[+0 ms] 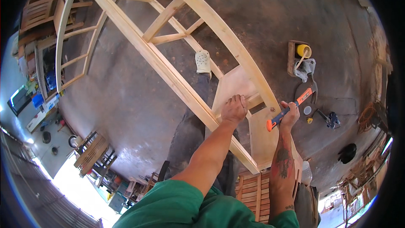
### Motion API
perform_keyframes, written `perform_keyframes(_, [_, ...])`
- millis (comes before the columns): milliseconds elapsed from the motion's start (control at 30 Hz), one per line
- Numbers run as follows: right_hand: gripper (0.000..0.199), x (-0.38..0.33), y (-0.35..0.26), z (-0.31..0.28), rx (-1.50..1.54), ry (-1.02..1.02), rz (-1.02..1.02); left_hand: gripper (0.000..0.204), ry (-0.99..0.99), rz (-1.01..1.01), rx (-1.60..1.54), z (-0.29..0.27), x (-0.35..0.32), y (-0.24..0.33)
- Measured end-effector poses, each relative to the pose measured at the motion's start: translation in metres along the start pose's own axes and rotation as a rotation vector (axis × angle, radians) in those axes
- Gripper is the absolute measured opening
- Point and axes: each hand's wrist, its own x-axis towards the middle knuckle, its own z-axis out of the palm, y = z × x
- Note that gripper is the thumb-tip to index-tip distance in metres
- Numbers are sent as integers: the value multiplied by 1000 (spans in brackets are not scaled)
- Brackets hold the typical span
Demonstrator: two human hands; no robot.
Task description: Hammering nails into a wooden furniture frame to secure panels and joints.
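A long pale wooden frame (pixel 168 81) of straight and curved rails joined by short crosspieces slants across the view before me. My left hand (pixel 235 109) is closed around a short wooden crosspiece (pixel 255 100) near the frame's close end; its fingertips are partly hidden. Just right of the curved outer rail (pixel 238 50), my right hand (pixel 290 115) grips a hammer (pixel 303 96) by its orange and blue handle. The dark hammer head points away to the upper right. Flat wooden panels (pixel 238 82) fill part of the frame beside both hands.
My foot in a pale clog (pixel 203 61) shows through the frame. On the floor at right are a wooden box (pixel 292 59) with a yellow container (pixel 303 50), a plastic bag and a blue tool (pixel 333 120). Wooden furniture (pixel 93 152) stands at left.
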Motion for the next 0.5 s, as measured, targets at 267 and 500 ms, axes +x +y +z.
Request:
perform_keyframes(267, [24,2,5,2,2,78,20,37,-33,7,8,-6,1,3])
perform_keyframes(500, [23,0,6,3,34,51,-3,37,-74,-41,45,-9,1,3])
